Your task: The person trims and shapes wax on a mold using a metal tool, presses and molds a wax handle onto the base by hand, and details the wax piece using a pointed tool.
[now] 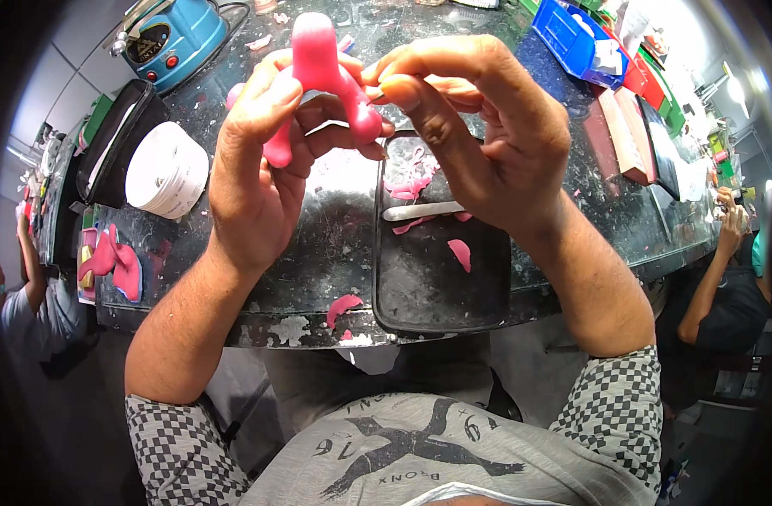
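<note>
My left hand (pixel 255 181) is closed around a glossy pink branched piece (pixel 317 55), which looks like modelling wax or clay, holding it up above the table. One thick rounded end points upward, and smaller knobbed ends hang down between the fingers. My right hand (pixel 512 148) pinches with thumb and forefinger at the right side of the pink piece. A thin dark sliver shows at those fingertips, too small to name. Under the hands lies a black tray (pixel 441 295) with a whitish flat stick (pixel 422 211), a crumpled pink mass (pixel 411 177) and a pink scrap (pixel 459 255).
Left of my hands stand a white tub (pixel 167 173), a long black case (pixel 116 143) and a blue machine (pixel 174 46). Pink shaped pieces (pixel 116 257) lie near the left edge. A blue bin (pixel 576 42) is at the far right. Other people sit at both sides.
</note>
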